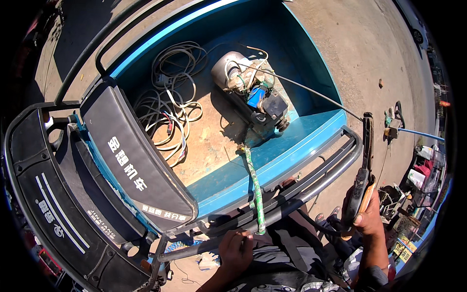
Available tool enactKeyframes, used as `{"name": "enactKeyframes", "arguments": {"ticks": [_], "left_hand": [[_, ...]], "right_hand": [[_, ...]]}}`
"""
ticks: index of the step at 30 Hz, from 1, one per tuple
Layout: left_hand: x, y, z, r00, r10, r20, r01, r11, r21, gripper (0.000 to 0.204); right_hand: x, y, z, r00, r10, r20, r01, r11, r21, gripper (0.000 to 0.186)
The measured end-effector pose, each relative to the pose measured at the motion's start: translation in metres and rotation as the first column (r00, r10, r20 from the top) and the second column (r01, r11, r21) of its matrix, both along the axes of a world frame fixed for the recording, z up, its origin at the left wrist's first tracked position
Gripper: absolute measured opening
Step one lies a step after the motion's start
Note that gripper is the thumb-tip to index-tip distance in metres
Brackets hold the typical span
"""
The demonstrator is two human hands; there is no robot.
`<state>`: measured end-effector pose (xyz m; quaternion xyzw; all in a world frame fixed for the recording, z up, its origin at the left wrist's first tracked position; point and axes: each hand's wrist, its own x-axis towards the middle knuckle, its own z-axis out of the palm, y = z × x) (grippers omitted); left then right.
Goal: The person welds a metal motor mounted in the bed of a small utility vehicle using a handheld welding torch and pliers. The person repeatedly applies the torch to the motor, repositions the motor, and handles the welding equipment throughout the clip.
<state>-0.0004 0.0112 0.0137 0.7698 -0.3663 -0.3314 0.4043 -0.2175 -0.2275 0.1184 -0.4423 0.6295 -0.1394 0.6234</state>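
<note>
My right hand is wrapped round a welding electrode holder, dark with an orange-brown lever. A long thin welding rod sticks out of its jaw and slants up and left over the blue cargo bed. My left hand is curled closed beside the black tubular rail; what its fingers hold, if anything, is hidden. Just above it, a strip in green-and-white wrapping hangs over the bed's near edge. In the bed lies a dirty motor-like machine with a rounded metal end.
Coiled pale cable lies in the bed's left part. A black padded seat back and a black rear panel stand at the left. Tools with a blue handle rest on the ground at right, near cluttered goods.
</note>
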Motion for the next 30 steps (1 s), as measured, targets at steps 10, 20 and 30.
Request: {"name": "enactKeyframes", "arguments": {"ticks": [10,20,30], "left_hand": [[-0.137,-0.079,0.042,0.979,-0.202,-0.042,0.203,0.979,0.014,0.021],[-0.296,-0.234,0.037,0.931,0.091,0.355,-0.078,0.996,-0.052,0.019],[-0.34,-0.334,0.028,0.891,0.23,0.39,-0.255,0.967,0.013,0.023]], "right_hand": [[-0.189,-0.095,0.018,0.891,-0.231,0.391,0.285,0.955,-0.086,0.113],[-0.349,-0.254,-0.027,0.747,-0.161,0.645,0.244,0.969,-0.041,0.067],[-0.392,-0.411,-0.029,0.837,-0.066,0.544,0.239,0.937,-0.254,0.073]]}}
